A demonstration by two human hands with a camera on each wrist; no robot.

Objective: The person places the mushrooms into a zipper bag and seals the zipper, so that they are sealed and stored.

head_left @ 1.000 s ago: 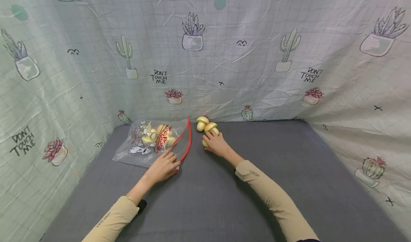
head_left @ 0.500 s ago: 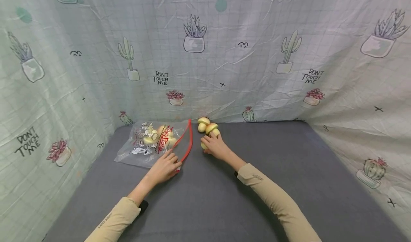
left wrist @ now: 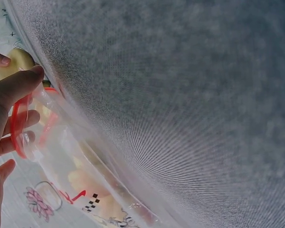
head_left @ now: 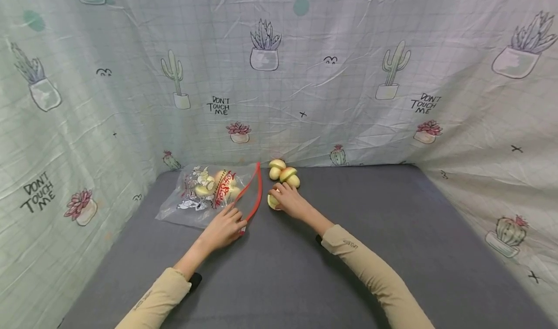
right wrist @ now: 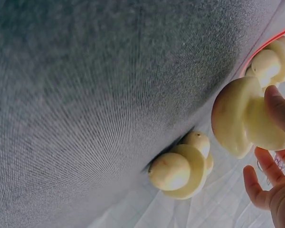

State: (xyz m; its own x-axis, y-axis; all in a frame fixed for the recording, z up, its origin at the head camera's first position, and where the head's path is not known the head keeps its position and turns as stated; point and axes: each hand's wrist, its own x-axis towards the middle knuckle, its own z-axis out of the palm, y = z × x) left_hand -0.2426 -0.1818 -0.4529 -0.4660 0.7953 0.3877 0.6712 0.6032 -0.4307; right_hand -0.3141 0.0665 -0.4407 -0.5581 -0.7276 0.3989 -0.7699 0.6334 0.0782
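Observation:
My left hand [head_left: 224,226] grips the red zip edge [left wrist: 16,128] of a clear printed plastic bag [head_left: 167,211], keeping its mouth apart toward the right. Several pale yellow mushrooms [right wrist: 267,65] lie inside the bag. Just right of the opening, my right hand [head_left: 293,202] holds another mushroom [right wrist: 232,114], the thumb pressing its stem from one side and fingers on the other. Its cap [head_left: 272,202] shows left of the fingers in the head view. Two more mushrooms stand behind the right hand, one at the back [head_left: 276,165] and one nearer [head_left: 289,176].
A dark grey cloth-covered table [head_left: 279,280] lies under everything. A patterned curtain [head_left: 301,86] with plant drawings rises along the back edge and both sides, close behind the mushrooms and the bag.
My right hand has drawn the mushroom left and toward me, away from the other two and nearer the bag's mouth. The left hand stays on the bag's edge.

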